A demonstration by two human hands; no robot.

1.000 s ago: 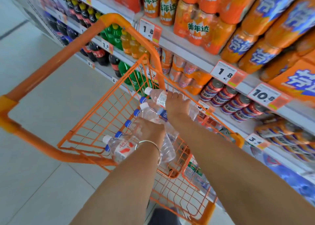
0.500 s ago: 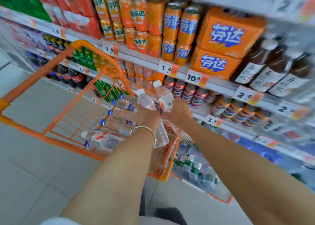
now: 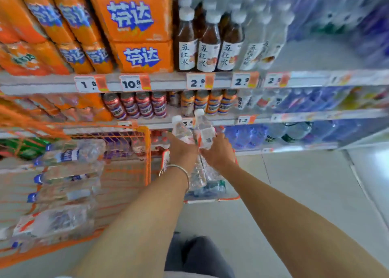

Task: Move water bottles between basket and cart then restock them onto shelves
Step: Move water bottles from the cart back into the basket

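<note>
Centre frame: left hand (image 3: 182, 150) fingers curled round clear plastic white-capped water bottle (image 3: 180, 130); right hand (image 3: 219, 152) likewise grips twin bottle (image 3: 204, 131). Both upright above orange-rimmed floor basket (image 3: 210, 200). Orange wire cart (image 3: 126, 166), lower left, holds more. Likely step: transfer. Next: lower into basket or reach grey metal shelf (image 3: 168, 84).
</note>
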